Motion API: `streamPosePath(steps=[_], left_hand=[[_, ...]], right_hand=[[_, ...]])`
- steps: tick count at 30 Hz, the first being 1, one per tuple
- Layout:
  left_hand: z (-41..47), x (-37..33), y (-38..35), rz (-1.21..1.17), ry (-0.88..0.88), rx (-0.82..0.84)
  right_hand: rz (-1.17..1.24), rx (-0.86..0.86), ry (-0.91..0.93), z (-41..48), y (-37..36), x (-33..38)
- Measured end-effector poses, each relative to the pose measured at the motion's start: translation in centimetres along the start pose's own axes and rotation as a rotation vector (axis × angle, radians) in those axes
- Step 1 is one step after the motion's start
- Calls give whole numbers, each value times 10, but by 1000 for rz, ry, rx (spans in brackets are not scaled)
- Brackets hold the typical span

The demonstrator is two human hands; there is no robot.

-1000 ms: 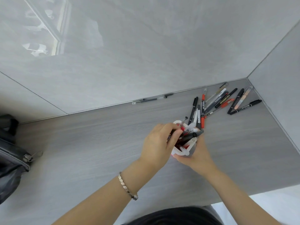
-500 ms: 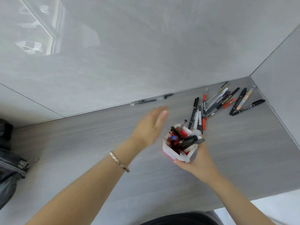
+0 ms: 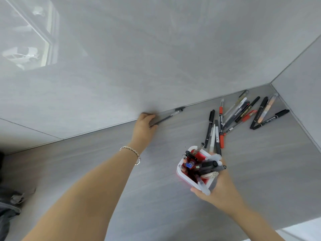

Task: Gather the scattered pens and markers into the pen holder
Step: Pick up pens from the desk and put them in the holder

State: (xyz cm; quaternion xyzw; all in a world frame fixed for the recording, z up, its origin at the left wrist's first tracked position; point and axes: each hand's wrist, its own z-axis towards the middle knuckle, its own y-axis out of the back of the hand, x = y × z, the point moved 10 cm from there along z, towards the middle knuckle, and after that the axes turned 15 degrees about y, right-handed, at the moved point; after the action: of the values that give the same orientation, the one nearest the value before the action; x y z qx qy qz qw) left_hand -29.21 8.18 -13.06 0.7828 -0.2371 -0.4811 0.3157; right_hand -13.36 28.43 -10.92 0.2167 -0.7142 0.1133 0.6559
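Note:
A red pen holder with a white rim [image 3: 180, 173] stands on the grey table, filled with several pens and markers. My right hand [image 3: 220, 186] grips its near right side. My left hand [image 3: 143, 126] reaches far back to the wall, fingers curled over the left end of a clear pen with a black cap [image 3: 169, 115] that lies along the wall's foot. A pile of several loose pens and markers [image 3: 241, 115] lies at the back right corner, among them an orange-red marker [image 3: 221, 126] and black markers [image 3: 270, 119].
The grey wood-grain table [image 3: 104, 162] meets glossy grey walls at the back and at the right [image 3: 304, 66]. A dark bag [image 3: 8, 206] sits at the left edge. The table's front edge runs at the lower right.
My left hand left the holder's top, swung up and back to the wall, and now closes on the clear pen there. My right hand stays on the holder.

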Motion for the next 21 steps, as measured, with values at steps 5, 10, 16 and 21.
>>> streamPosePath(steps=[5,10,16,21], left_hand=[[2,-13,-10,147,-6,20],[-5,-23,-11,324,-40,-25],[-22,-22,-28,644,-32,68],[-58,1,-41,924,-38,152]], right_hand=[[622,-123,-114,2,-8,6],[477,-153,-130,-1,0,2],[40,-168,-18,-4,13,-6],[11,-177,44,-2,16,4]])
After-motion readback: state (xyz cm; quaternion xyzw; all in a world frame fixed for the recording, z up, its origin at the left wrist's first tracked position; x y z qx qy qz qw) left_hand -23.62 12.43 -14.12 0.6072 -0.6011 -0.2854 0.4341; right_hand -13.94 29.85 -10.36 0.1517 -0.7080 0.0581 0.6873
